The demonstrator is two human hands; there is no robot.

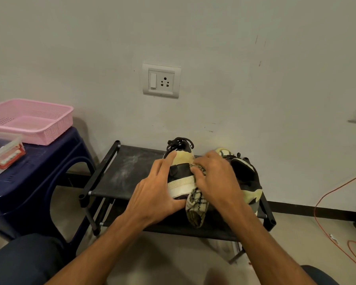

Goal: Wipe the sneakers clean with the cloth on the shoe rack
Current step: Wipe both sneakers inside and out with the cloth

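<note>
Hidden under the right hand: the upper part of the cream-and-black checked cloth and the middle of the black, tan and white sneaker lying on its side. Bunches that cloth against the sneaker with curled right fingers, loose end hanging past the white sole, over the front edge of the black fabric-topped shoe rack. Steadies the same sneaker with the left hand, fingers spread and nearly straight across the upper, thumb at the sole. Partly covered by the right wrist: a second sneaker of like colours, just beside the first on the top shelf. Cut off at the left edge: a clear plastic box with red clips on a dark blue plastic stool; something dark inside, not identifiable. Behind it on the stool, a pink perforated plastic basket, mesh floor in plain view. At right, an orange cable, running out of frame.
</note>
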